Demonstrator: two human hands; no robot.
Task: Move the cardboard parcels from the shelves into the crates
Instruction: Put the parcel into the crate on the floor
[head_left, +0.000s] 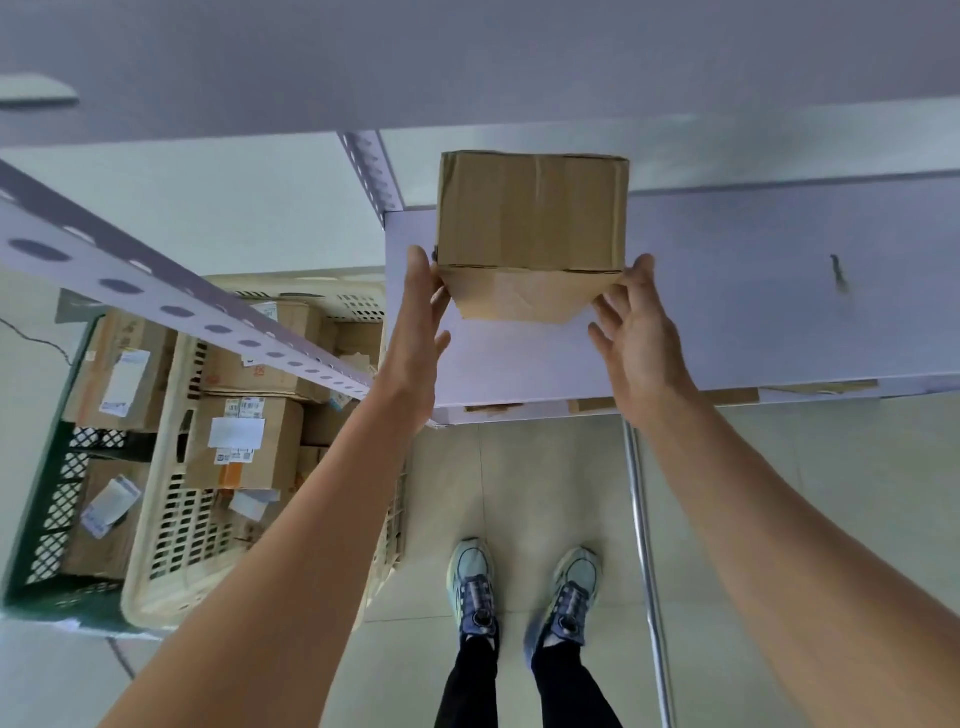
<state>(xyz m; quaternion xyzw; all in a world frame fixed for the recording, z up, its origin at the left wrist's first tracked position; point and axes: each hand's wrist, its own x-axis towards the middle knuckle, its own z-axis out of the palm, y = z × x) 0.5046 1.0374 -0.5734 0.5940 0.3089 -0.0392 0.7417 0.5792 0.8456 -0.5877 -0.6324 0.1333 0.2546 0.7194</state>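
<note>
Cardboard, taped: one parcel (530, 228) sits on the white shelf (753, 312) between two hands. The left hand (415, 338) lays straight fingers against its left side, while the right hand (641, 338) has fingers spread loose at its right corner. Left of the shelf, two crates, a green crate (31, 519) and a cream crate (182, 535), hold labelled boxes (244, 441).

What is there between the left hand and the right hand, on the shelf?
In the head view, the cardboard parcel stands between the left hand and the right hand, on the white shelf.
</note>
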